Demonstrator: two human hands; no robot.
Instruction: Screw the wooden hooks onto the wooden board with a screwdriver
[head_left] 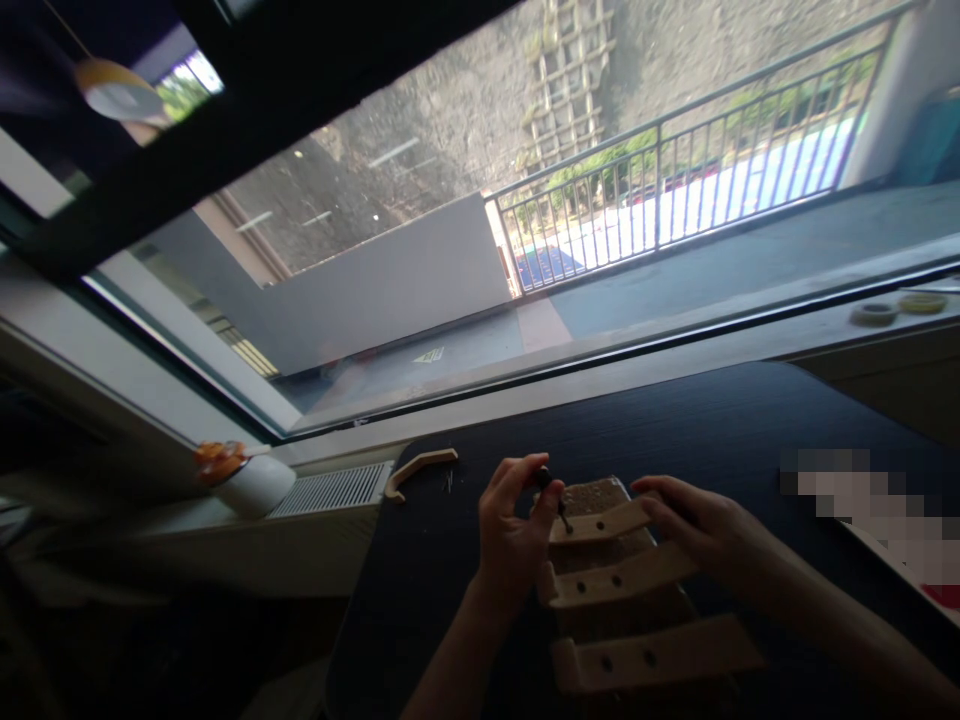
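My left hand (514,530) pinches a small dark screwdriver (543,479) between thumb and fingers. Its thin shaft points down at the left end of a light wooden strip (616,521), where a dark screw or hole shows. My right hand (694,522) has its fingers closed on the right end of that same strip. Beneath the strip lies a brown, rough-looking board (598,494). Closer to me, a second wooden strip (645,579) and a third wooden strip (686,650) lie across it, each with two dark spots near the left end.
On the dark table (720,420), a loose bent wooden piece (424,466) lies at the far left beside several thin screws or nails (448,483). A white pot (259,487) with an orange top stands on the sill. Tape-like rolls (874,315) sit far right, and a blurred-out sheet (892,540) lies below.
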